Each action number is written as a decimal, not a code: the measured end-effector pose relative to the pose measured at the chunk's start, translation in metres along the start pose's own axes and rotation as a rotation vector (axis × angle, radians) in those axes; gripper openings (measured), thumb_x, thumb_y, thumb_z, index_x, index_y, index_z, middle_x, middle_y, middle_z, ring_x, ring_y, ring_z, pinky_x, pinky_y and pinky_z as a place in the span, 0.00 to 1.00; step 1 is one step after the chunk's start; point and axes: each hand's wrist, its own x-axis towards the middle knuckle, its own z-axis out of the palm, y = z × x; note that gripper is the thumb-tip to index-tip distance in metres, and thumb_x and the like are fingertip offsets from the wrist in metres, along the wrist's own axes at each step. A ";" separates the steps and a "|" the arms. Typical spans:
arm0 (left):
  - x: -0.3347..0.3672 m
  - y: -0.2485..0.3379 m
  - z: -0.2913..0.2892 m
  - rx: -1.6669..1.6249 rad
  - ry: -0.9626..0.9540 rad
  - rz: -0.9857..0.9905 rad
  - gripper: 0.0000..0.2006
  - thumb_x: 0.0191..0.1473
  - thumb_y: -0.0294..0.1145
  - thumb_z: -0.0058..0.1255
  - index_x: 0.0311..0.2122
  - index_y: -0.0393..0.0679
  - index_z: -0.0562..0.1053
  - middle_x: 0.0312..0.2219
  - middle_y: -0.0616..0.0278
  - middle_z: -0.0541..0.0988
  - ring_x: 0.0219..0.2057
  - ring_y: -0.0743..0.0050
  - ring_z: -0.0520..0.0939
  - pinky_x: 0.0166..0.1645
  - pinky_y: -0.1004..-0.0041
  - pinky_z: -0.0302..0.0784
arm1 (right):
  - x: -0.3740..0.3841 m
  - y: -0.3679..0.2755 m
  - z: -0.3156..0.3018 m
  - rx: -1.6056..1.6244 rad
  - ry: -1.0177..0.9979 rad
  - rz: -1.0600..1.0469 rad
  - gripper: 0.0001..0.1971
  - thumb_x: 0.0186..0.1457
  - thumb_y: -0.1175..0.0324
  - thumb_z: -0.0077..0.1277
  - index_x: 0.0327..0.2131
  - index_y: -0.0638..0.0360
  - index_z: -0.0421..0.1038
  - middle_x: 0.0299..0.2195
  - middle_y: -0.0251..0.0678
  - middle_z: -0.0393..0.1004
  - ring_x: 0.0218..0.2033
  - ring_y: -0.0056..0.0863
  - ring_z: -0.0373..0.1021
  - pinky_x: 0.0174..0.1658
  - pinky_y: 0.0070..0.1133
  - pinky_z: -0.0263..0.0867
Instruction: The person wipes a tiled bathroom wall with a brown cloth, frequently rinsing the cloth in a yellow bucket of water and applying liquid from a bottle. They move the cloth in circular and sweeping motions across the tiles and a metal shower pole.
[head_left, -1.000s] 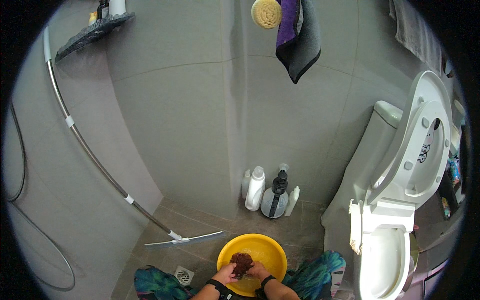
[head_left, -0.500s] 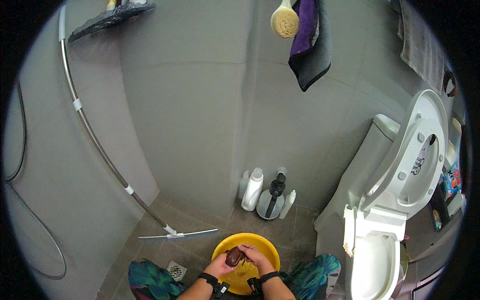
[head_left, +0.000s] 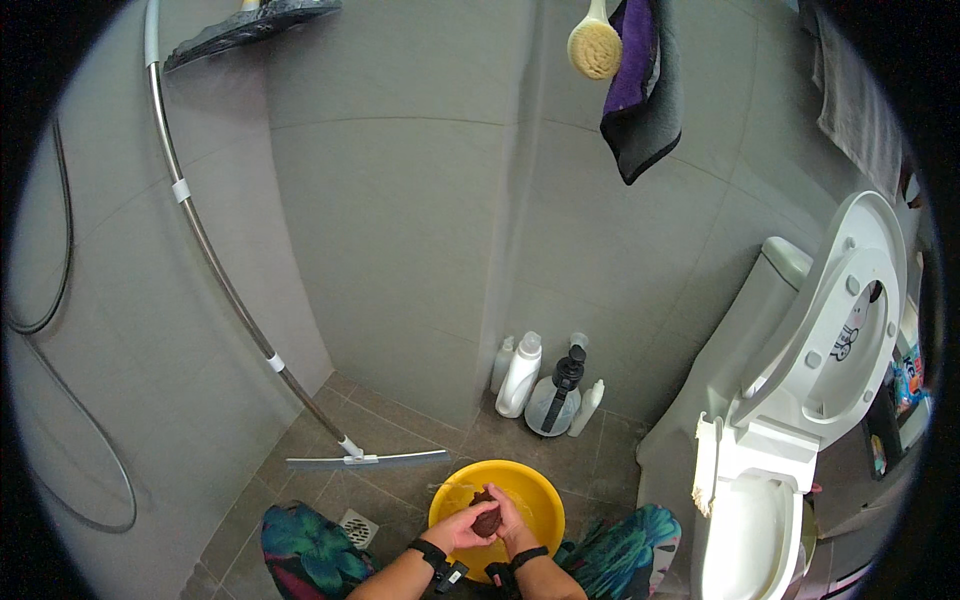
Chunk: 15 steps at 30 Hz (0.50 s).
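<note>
Over a round yellow basin (head_left: 553,505) on the floor, both my hands are wrapped around a dark reddish-brown wad (head_left: 486,522). It is fist-sized and looks bunched up; its exact kind is too small to tell. My left hand (head_left: 458,528) closes on it from the left and below. From the right, my right hand (head_left: 510,513) presses against it, fingers bent over the top. A thin streak of water shows just left of the hands, at the basin's far left rim. Both wrists wear black bands.
A long-handled floor squeegee (head_left: 375,460) leans on the wall at the left. White bottles (head_left: 519,376) and a clear pump bottle (head_left: 553,405) stand beyond the basin. To the right is a toilet (head_left: 755,530), lid up. A floor drain (head_left: 357,528) lies beside my left knee.
My hands have closed tighter around the wad, which now shows less and sits slightly more to the right. A streak of water has appeared on the left. The whole view has shifted slightly.
</note>
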 end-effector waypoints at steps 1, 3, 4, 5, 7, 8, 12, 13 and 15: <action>0.001 0.006 0.003 0.085 -0.001 -0.025 0.21 0.78 0.51 0.82 0.66 0.61 0.86 0.59 0.65 0.93 0.57 0.58 0.92 0.56 0.48 0.91 | 0.002 -0.001 0.001 0.015 0.000 -0.049 0.25 0.86 0.44 0.71 0.68 0.54 0.84 0.58 0.42 0.90 0.58 0.44 0.89 0.64 0.47 0.89; -0.007 0.000 -0.017 0.158 -0.017 -0.045 0.21 0.76 0.46 0.85 0.65 0.56 0.85 0.55 0.64 0.93 0.55 0.59 0.93 0.55 0.48 0.92 | 0.003 0.005 0.011 -0.165 0.017 -0.047 0.19 0.86 0.55 0.71 0.67 0.55 0.85 0.55 0.41 0.89 0.53 0.41 0.88 0.59 0.43 0.89; -0.005 -0.003 -0.014 0.235 0.035 -0.041 0.21 0.75 0.44 0.85 0.64 0.54 0.85 0.53 0.63 0.92 0.53 0.60 0.93 0.54 0.49 0.92 | 0.001 0.001 0.009 -0.217 0.031 -0.061 0.17 0.86 0.58 0.71 0.66 0.56 0.85 0.54 0.40 0.88 0.52 0.40 0.88 0.58 0.41 0.89; -0.005 -0.006 -0.013 0.310 0.093 -0.038 0.21 0.74 0.42 0.85 0.63 0.52 0.86 0.50 0.62 0.92 0.52 0.61 0.93 0.52 0.50 0.93 | -0.002 0.000 0.008 -0.286 0.058 -0.071 0.17 0.86 0.58 0.71 0.66 0.55 0.85 0.54 0.40 0.88 0.52 0.40 0.88 0.58 0.41 0.89; -0.008 -0.012 -0.013 0.502 0.152 -0.013 0.18 0.73 0.40 0.84 0.59 0.49 0.87 0.44 0.62 0.90 0.46 0.63 0.92 0.46 0.52 0.92 | -0.005 -0.002 0.012 -0.367 0.089 -0.076 0.17 0.86 0.58 0.71 0.67 0.55 0.84 0.54 0.40 0.88 0.52 0.40 0.88 0.59 0.41 0.89; -0.012 -0.012 -0.016 0.563 0.133 0.005 0.17 0.72 0.41 0.83 0.57 0.47 0.87 0.41 0.62 0.90 0.42 0.63 0.92 0.43 0.54 0.91 | -0.006 0.000 0.016 -0.400 0.100 -0.078 0.18 0.86 0.58 0.72 0.67 0.54 0.84 0.54 0.40 0.88 0.52 0.41 0.88 0.59 0.41 0.89; -0.017 -0.024 -0.005 1.191 0.252 0.201 0.14 0.70 0.41 0.78 0.48 0.42 0.89 0.30 0.59 0.89 0.28 0.62 0.90 0.33 0.57 0.85 | -0.012 -0.001 0.024 -0.472 0.132 -0.088 0.18 0.86 0.57 0.72 0.68 0.53 0.84 0.53 0.39 0.88 0.52 0.41 0.88 0.60 0.42 0.89; -0.017 -0.028 -0.005 1.344 0.314 0.262 0.14 0.70 0.41 0.77 0.47 0.41 0.89 0.29 0.58 0.88 0.27 0.62 0.90 0.33 0.57 0.84 | -0.013 -0.002 0.026 -0.496 0.134 -0.087 0.19 0.86 0.57 0.72 0.69 0.53 0.84 0.53 0.39 0.88 0.52 0.41 0.88 0.60 0.42 0.89; -0.018 -0.032 -0.004 1.312 0.376 0.380 0.14 0.71 0.43 0.76 0.45 0.42 0.90 0.26 0.58 0.87 0.25 0.62 0.88 0.31 0.58 0.83 | -0.015 -0.005 0.029 -0.513 0.127 -0.080 0.19 0.86 0.57 0.72 0.69 0.52 0.83 0.53 0.39 0.88 0.53 0.41 0.88 0.61 0.42 0.89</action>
